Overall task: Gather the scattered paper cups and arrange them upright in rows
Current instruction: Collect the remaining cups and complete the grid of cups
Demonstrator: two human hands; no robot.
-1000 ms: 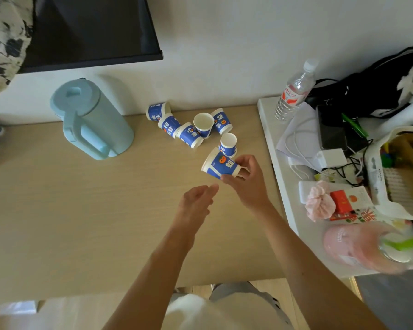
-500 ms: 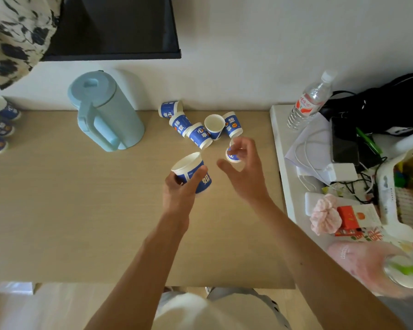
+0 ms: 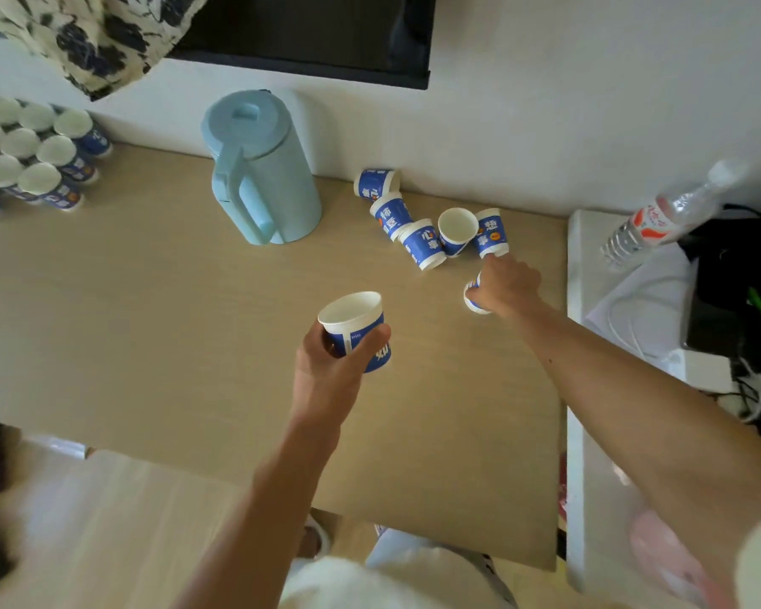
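Observation:
My left hand (image 3: 335, 367) holds a blue-and-white paper cup (image 3: 357, 328) upright above the middle of the wooden table (image 3: 150, 309). My right hand (image 3: 508, 285) is closed around another paper cup (image 3: 473, 296), mostly hidden under the fingers. Just behind it lies a cluster of several scattered cups (image 3: 427, 224) near the wall, most on their sides, one with its mouth facing me. At the far left, several cups stand upright in rows (image 3: 31, 156).
A light blue lidded pitcher (image 3: 260, 169) stands at the back of the table, between the rows and the scattered cups. To the right is a white side table (image 3: 589, 265) with a water bottle (image 3: 664, 217), cables and a black bag.
The cup passed from my right hand to my left, which now holds it upright. My right hand reached back and closed on another cup. The view swung left, revealing the cup rows.

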